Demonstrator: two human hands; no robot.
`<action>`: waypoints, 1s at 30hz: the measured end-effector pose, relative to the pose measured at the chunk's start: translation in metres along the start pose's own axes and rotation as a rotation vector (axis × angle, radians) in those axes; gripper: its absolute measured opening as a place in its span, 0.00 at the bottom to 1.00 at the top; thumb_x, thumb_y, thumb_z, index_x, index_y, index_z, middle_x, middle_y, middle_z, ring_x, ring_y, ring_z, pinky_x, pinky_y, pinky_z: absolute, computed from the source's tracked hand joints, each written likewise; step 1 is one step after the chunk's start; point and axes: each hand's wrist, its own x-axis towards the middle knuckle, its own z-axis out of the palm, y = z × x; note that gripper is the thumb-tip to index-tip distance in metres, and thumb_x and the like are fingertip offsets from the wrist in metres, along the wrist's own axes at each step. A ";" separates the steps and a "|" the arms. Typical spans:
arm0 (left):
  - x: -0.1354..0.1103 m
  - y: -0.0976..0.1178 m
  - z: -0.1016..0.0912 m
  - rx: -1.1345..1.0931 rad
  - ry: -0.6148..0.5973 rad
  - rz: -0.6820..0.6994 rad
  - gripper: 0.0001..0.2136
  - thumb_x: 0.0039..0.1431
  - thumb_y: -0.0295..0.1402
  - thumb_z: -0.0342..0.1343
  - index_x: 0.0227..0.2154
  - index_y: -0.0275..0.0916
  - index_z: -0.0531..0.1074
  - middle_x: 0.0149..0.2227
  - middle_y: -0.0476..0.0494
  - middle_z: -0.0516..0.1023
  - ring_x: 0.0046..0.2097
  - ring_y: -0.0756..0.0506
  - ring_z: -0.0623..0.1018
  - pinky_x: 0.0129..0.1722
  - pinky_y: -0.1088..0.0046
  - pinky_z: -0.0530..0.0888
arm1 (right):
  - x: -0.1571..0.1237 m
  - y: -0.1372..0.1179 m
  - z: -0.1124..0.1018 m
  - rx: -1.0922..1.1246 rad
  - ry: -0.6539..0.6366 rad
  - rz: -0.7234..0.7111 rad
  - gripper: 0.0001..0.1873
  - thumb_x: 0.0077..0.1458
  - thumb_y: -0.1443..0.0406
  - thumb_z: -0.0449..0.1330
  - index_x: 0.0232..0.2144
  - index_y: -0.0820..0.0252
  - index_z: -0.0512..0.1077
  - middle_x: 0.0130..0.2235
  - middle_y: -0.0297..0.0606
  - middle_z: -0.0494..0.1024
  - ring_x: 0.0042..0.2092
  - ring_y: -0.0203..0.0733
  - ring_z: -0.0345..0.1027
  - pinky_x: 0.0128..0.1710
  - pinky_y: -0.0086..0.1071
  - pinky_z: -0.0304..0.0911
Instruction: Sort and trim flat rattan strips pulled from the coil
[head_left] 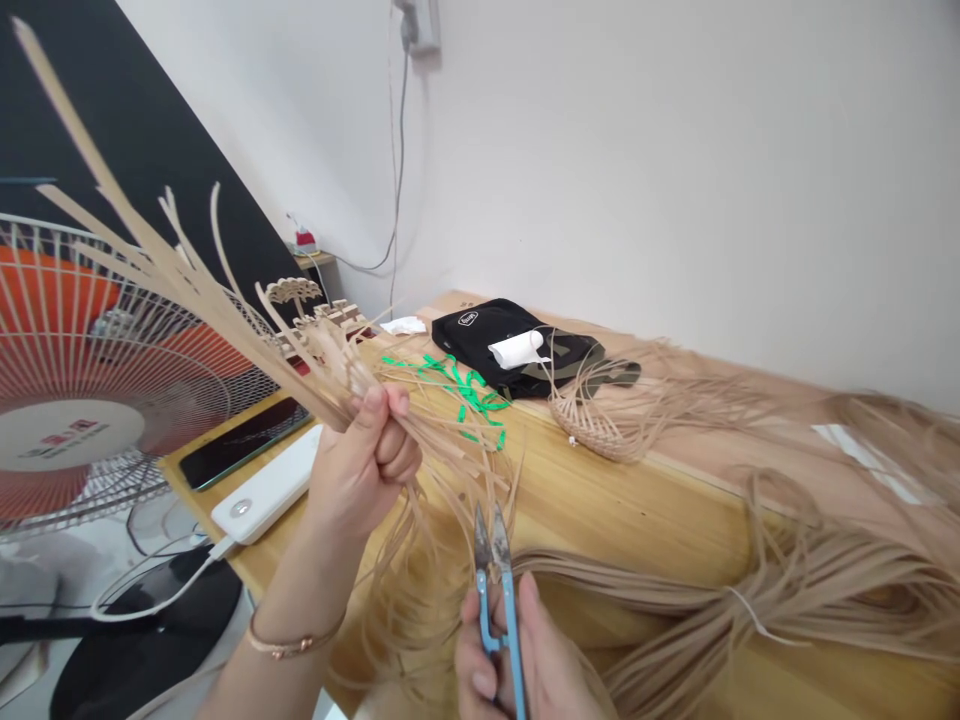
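Note:
My left hand (373,455) is closed around a bundle of flat tan weaving strips (225,310). Their long ends fan out to the upper left, and a partly woven section (337,350) shows just above the fist. More strips trail from the fist down to the lower right. In my right hand (517,655) is a pair of blue-handled thread snips (495,580), blades pointing up and slightly apart. The blade tips are close to the trailing strip ends; whether they touch I cannot tell.
A large tied bundle of strips (712,600) lies on the right of the wooden table (600,500). Behind are a black bag (487,335), a white roll (517,349), green ribbon pieces (469,395) and a woven piece (600,425). Left are a phone (240,440), white power bank (270,485) and fan (97,400).

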 end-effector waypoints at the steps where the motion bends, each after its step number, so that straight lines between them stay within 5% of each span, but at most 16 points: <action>1: -0.001 0.000 0.000 -0.002 0.004 -0.001 0.12 0.54 0.42 0.57 0.24 0.39 0.70 0.14 0.61 0.39 0.15 0.58 0.42 0.12 0.85 0.48 | 0.002 0.000 0.001 0.012 -0.013 0.005 0.28 0.38 0.45 0.67 0.29 0.63 0.71 0.18 0.28 0.66 0.16 0.26 0.55 0.17 0.23 0.43; 9: -0.003 -0.002 -0.001 -0.004 -0.076 0.008 0.11 0.52 0.43 0.58 0.24 0.41 0.71 0.13 0.60 0.39 0.15 0.57 0.40 0.12 0.82 0.44 | 0.015 0.007 0.005 0.013 -0.169 -0.029 0.26 0.42 0.44 0.64 0.33 0.58 0.68 0.19 0.24 0.65 0.17 0.28 0.57 0.18 0.25 0.54; 16: -0.007 -0.003 0.000 -0.008 -0.102 -0.013 0.11 0.54 0.44 0.56 0.24 0.42 0.72 0.15 0.58 0.38 0.16 0.56 0.39 0.13 0.79 0.42 | 0.028 0.019 0.021 0.090 0.049 -0.197 0.30 0.35 0.40 0.64 0.28 0.57 0.67 0.14 0.22 0.59 0.11 0.29 0.51 0.09 0.22 0.45; 30: -0.008 -0.006 -0.002 -0.061 -0.104 -0.035 0.10 0.56 0.42 0.55 0.26 0.41 0.71 0.16 0.58 0.36 0.17 0.56 0.39 0.14 0.79 0.42 | 0.040 0.025 0.025 0.104 0.154 -0.330 0.28 0.35 0.40 0.63 0.26 0.55 0.65 0.13 0.20 0.54 0.09 0.27 0.42 0.05 0.22 0.40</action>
